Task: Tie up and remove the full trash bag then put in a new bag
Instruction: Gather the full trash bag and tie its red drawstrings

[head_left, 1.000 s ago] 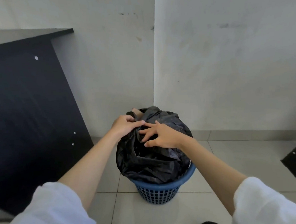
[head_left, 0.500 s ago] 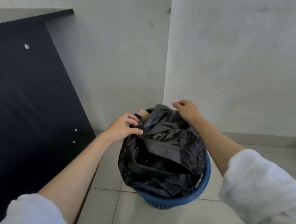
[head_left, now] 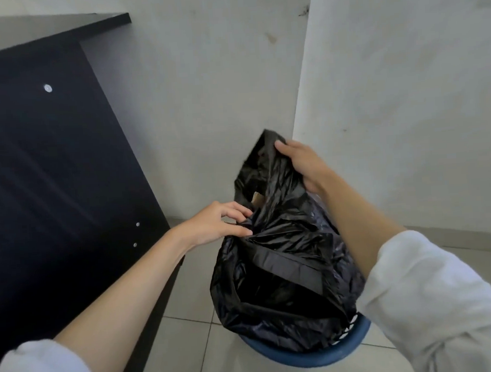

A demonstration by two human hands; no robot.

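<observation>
Soft, even daylight filled the corner, brighter on the right wall (head_left: 404, 75). The black trash bag (head_left: 286, 269) showed faint sheen. Straight edges bowed near the borders, and the sleeves (head_left: 447, 303) looked soft.

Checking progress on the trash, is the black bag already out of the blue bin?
No, the black bag still sits inside the blue bin.
</observation>
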